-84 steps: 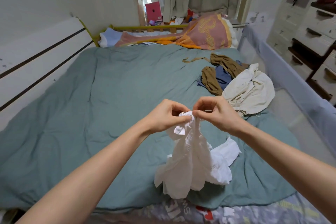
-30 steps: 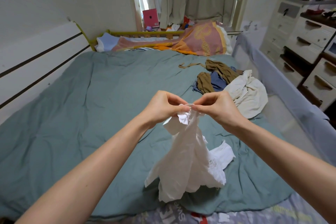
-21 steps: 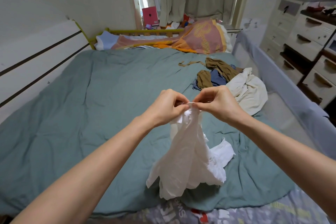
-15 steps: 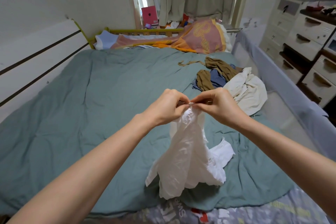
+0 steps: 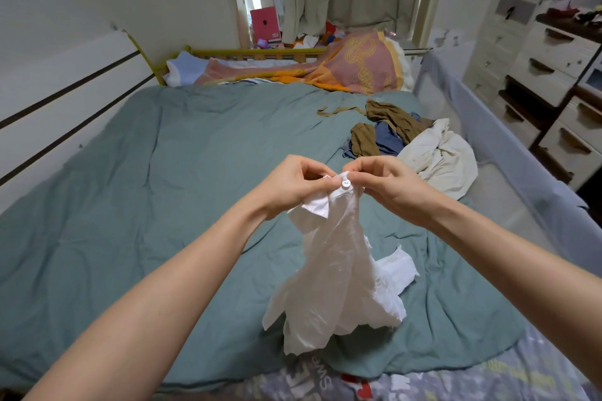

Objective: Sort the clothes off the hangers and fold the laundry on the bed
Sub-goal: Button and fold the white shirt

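A white shirt (image 5: 338, 283) hangs from both my hands above the teal quilt (image 5: 163, 189), its hem bunched on the bed. My left hand (image 5: 293, 182) pinches the collar edge on the left. My right hand (image 5: 387, 185) pinches it on the right. A white button (image 5: 345, 184) shows between my fingertips at the collar. At the right of the bed lies a pile of clothes: a cream garment (image 5: 439, 156), a brown one (image 5: 391, 120) and a blue one (image 5: 387, 140).
A pink and orange blanket (image 5: 355, 65) lies across the far end by a wooden rail (image 5: 260, 54). A grey padded bed rail (image 5: 508, 146) runs along the right side, with a white drawer unit (image 5: 547, 75) beyond. A patterned sheet (image 5: 423, 381) shows at the near edge.
My hands stayed together at the shirt's collar, working it between the fingertips. The button now shows face-up between them. The shirt hangs much as before.
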`<state>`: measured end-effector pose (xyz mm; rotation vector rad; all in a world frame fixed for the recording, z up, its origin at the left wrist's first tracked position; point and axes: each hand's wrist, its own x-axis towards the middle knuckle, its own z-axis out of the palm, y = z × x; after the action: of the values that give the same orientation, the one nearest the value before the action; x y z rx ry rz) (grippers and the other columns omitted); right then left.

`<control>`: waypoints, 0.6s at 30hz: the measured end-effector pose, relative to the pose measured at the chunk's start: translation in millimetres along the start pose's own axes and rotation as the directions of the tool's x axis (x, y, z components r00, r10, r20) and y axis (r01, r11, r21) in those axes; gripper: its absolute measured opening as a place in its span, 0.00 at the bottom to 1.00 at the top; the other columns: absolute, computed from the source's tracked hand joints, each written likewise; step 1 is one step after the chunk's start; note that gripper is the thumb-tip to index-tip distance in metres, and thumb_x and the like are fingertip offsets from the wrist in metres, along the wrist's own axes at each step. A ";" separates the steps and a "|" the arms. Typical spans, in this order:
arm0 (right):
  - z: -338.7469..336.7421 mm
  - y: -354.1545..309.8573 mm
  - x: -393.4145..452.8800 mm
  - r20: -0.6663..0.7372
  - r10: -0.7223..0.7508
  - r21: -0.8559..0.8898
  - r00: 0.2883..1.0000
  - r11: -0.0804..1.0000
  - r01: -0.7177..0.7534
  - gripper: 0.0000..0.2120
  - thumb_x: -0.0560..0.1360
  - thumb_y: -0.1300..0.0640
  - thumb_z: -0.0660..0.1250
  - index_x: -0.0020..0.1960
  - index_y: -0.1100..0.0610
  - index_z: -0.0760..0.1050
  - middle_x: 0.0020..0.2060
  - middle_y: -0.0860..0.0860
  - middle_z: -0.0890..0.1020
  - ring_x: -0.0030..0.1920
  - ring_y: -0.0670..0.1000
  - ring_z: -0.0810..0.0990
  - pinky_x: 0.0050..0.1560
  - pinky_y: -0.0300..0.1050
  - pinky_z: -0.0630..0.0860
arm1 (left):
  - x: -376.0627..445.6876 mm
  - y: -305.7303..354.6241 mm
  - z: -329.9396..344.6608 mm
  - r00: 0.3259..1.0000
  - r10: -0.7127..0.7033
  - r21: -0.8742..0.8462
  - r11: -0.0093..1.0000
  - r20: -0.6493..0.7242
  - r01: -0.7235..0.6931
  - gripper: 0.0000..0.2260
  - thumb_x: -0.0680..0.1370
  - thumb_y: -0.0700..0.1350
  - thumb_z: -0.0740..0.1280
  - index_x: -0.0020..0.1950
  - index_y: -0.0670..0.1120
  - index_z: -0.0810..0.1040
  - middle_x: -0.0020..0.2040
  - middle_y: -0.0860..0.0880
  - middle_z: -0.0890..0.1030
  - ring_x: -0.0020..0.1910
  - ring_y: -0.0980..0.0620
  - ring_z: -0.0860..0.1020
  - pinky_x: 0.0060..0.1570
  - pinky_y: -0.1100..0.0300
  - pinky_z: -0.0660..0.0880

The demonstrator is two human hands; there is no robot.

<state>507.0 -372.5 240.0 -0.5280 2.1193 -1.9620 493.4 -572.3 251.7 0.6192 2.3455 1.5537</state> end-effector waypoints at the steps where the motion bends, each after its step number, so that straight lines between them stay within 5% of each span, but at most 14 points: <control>1: 0.4 -0.6 -0.9 0.033 0.025 0.086 0.999 0.996 -0.028 0.07 0.75 0.61 0.66 0.46 0.66 0.77 0.38 0.55 0.81 0.40 0.49 0.79 0.45 0.38 0.74 | -1.7 -1.9 0.8 1.000 -0.018 -0.055 0.998 0.019 0.019 0.09 0.76 0.48 0.71 0.45 0.43 0.85 0.39 0.45 0.81 0.39 0.53 0.75 0.43 0.58 0.68; 8: -2.4 6.1 -2.7 0.056 0.057 0.273 0.997 0.959 -0.070 0.03 0.71 0.65 0.67 0.43 0.64 0.75 0.40 0.57 0.78 0.39 0.49 0.77 0.41 0.36 0.75 | -2.6 -10.1 9.5 0.987 -0.123 -0.206 0.968 0.100 0.142 0.09 0.70 0.52 0.74 0.41 0.47 0.85 0.39 0.48 0.81 0.41 0.53 0.75 0.48 0.57 0.68; 11: -4.9 12.5 -3.0 0.004 0.039 0.218 0.999 0.975 -0.039 0.02 0.73 0.65 0.67 0.43 0.64 0.75 0.38 0.55 0.78 0.37 0.46 0.77 0.40 0.35 0.74 | 3.5 -9.7 8.4 0.986 -0.140 -0.162 0.975 0.093 0.154 0.08 0.71 0.49 0.75 0.42 0.45 0.85 0.41 0.45 0.83 0.42 0.52 0.78 0.49 0.58 0.71; 14: -18.9 17.7 -1.8 0.039 0.055 -0.292 0.998 0.955 -0.041 0.05 0.76 0.60 0.68 0.46 0.62 0.79 0.39 0.53 0.81 0.38 0.45 0.78 0.41 0.36 0.74 | 12.6 -9.0 5.7 0.994 -0.084 0.055 0.995 0.075 0.080 0.05 0.74 0.46 0.74 0.42 0.44 0.85 0.38 0.46 0.83 0.37 0.56 0.77 0.42 0.62 0.72; 16: -28.9 25.4 0.3 0.179 0.196 -0.674 0.964 0.738 -0.025 0.08 0.74 0.53 0.71 0.47 0.58 0.80 0.39 0.52 0.82 0.37 0.44 0.77 0.39 0.38 0.72 | 17.0 -13.2 3.7 0.995 -0.038 0.257 0.966 0.097 0.011 0.06 0.74 0.46 0.73 0.40 0.46 0.84 0.34 0.47 0.81 0.33 0.57 0.74 0.35 0.60 0.70; 18: -34.3 32.0 -0.5 0.291 0.349 -0.789 0.891 0.615 0.017 0.06 0.73 0.54 0.71 0.44 0.57 0.79 0.36 0.49 0.80 0.34 0.44 0.74 0.37 0.40 0.70 | 15.8 -19.7 1.9 0.983 -0.039 0.384 0.923 0.181 -0.034 0.07 0.74 0.48 0.72 0.38 0.48 0.83 0.34 0.46 0.81 0.32 0.57 0.74 0.34 0.57 0.71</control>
<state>490.4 -339.1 211.5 -0.7538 2.4951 -0.6181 476.4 -569.8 233.1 0.8055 2.5171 0.9802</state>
